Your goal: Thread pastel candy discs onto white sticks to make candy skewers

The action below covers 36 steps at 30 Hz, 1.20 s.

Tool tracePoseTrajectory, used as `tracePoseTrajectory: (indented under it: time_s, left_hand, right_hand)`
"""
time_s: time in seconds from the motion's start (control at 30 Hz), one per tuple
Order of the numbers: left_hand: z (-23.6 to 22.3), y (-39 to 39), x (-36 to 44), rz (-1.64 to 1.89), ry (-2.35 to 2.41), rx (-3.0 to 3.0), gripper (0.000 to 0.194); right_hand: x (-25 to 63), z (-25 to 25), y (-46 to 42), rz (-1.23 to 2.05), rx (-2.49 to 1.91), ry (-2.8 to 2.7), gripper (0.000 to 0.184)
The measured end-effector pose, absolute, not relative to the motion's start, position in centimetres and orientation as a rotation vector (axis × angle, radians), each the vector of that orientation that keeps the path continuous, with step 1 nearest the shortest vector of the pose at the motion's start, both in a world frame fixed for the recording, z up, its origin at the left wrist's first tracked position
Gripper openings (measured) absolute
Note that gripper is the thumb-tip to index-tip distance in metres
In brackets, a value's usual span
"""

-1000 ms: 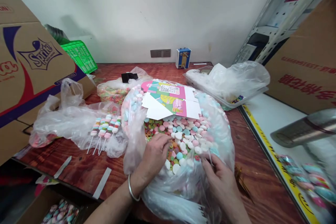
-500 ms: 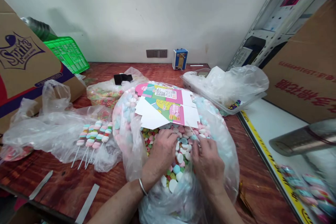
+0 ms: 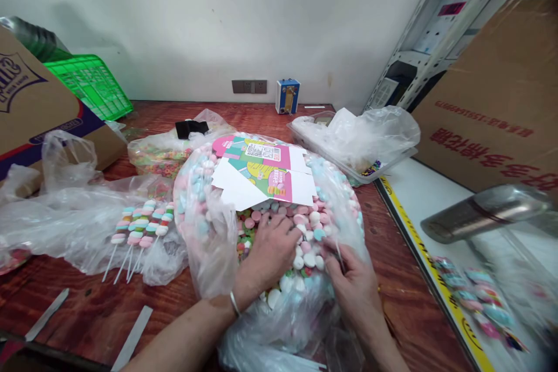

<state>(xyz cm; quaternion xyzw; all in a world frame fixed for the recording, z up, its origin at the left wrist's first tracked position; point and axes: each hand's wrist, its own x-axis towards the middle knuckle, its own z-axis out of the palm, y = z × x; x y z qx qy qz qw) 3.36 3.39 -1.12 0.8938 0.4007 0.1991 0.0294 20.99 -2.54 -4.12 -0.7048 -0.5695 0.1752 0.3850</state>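
Observation:
A large clear plastic bag (image 3: 218,226) of pink, white and blue marshmallow candies (image 3: 308,258) lies opened before me. My left hand (image 3: 272,247), with a bracelet at the wrist, is sunk among the candies, fingers curled and fingertips hidden; what they hold I cannot make out. At the right side of the opening, my right hand (image 3: 352,273) is closed in a pinch around a thin pale stick (image 3: 339,254). Above the hands, a flat printed card (image 3: 261,171) rests on the bag. Several finished marshmallow skewers (image 3: 142,224) lie on plastic to the left.
A bag of small ring candies (image 3: 159,154) and a green basket (image 3: 93,84) are at the back left, near a carton (image 3: 47,104). At right stand a plastic tray (image 3: 392,157), a metal flask (image 3: 483,212) and another carton (image 3: 492,104). Wrapped skewers (image 3: 475,290) lie below the flask.
The view has swung slightly right. My right hand has turned and drawn a little back from the candies, pinching the stick. My left hand stays among the candies.

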Motion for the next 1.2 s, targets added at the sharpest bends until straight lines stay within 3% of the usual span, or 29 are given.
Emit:
tracePoseTrajectory:
  time_s: [0.1,0.2,0.43,0.53,0.73,0.87,1.03,1.2]
  left_hand:
    - [-1.7,2.6,1.1,0.686,1.356,2.68,0.009]
    - [-2.4,1.8,0.0,0.797,1.441,2.572,0.009]
    - [-3.4,-0.4,-2.7,0.92,1.528,2.383,0.042]
    - [-3.2,-1.7,-4.2,0.96,1.548,2.33,0.048]
    - [-3.0,-4.4,-4.3,1.136,1.296,2.412,0.03]
    - [-3.2,-5.4,-3.3,1.012,1.171,2.432,0.019]
    - [-2.6,-4.6,-2.5,0.924,1.262,2.447,0.018]
    - [-2.5,-2.8,-2.5,0.965,1.441,2.354,0.018]
  right_hand:
    - [21.4,-4.1,-2.6,0.217,-1.94,-1.394,0.041]
    - [20.2,-4.7,-2.0,0.236,-1.946,-1.411,0.038]
    - [14.2,-4.2,-1.8,0.49,-1.651,-1.58,0.041]
    - [15.3,-4.0,-2.9,0.391,-1.743,-1.545,0.048]
    - [21.3,-4.6,-6.7,0.066,-2.212,-1.697,0.044]
    - [21.7,-3.9,-8.6,0.007,-2.156,-1.624,0.037]
    - [17.0,-2.9,-8.3,0.229,-1.744,-1.633,0.031]
    - [13.3,-4.4,-6.6,0.364,-1.812,-1.547,0.023]
